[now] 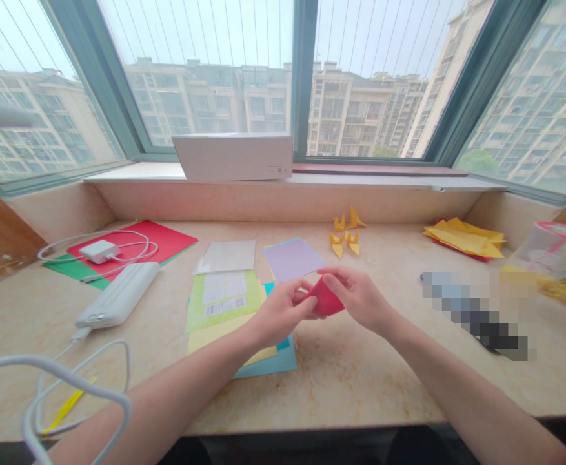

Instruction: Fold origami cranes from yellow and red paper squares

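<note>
A small folded red paper [327, 299] is held up above the desk between both hands. My left hand [287, 307] grips its left corner, thumb on top and fingers underneath. At its upper right edge, my right hand [357, 294] pinches the paper with the thumb on its face. Behind the hands lies a lilac sheet [293, 258]. Several folded yellow paper birds [353, 242] stand farther back. Left of the hands are a green dotted packet [224, 303], a pale yellow sheet [215, 334] and a blue sheet [268, 368], partly covered by my left forearm.
On the left are a white power bank [119, 294], a charger [99, 251] with looping cables, and red and green sheets [171, 240]. Yellow papers [464, 237], a clear cup [563, 248] and a pixelated object [471, 310] are on the right. A white box [234, 157] rests on the sill.
</note>
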`<state>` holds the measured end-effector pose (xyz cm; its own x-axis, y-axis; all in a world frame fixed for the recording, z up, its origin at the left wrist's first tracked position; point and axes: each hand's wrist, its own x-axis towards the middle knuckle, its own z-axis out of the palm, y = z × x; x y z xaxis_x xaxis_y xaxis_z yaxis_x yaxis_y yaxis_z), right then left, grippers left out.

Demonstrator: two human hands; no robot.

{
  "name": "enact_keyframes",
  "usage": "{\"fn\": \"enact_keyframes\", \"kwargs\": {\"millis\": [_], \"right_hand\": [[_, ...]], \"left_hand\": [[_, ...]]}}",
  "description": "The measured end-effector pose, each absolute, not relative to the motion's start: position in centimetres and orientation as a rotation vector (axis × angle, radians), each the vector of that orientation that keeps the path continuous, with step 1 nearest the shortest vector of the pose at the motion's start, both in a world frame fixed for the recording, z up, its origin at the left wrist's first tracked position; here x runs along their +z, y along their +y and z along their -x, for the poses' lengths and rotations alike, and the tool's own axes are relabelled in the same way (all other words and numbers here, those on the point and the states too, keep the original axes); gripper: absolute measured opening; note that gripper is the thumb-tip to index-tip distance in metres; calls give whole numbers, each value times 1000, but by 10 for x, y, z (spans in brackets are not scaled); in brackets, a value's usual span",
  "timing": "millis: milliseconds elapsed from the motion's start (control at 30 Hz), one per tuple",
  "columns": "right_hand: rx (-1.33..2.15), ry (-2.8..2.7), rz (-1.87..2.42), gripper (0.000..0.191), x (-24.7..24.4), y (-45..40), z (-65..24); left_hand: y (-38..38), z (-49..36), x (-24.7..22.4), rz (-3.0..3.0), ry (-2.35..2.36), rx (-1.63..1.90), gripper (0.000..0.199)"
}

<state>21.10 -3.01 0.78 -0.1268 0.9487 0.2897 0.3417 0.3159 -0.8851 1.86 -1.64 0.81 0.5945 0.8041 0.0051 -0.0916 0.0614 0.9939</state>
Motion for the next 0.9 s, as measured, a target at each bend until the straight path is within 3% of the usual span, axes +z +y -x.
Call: {"fn": "enact_keyframes", "kwargs": {"millis": [100,367,700,900], "right_hand": [[898,-1568,1179,40,8,-32,-206],[756,-1562,1122,10,12,-42,-192],[837,-1444,1136,19,10,-41,-194],[347,-1665,1065,9,9,-45,-191]], "left_hand": [[-18,-21,7,-1300,646,859,39],[-28,-26,6,-1384,667,808,44],[-27,-25,11,-1435,674,917,39],[-28,-25,12,-1339,701,923,37]]}}
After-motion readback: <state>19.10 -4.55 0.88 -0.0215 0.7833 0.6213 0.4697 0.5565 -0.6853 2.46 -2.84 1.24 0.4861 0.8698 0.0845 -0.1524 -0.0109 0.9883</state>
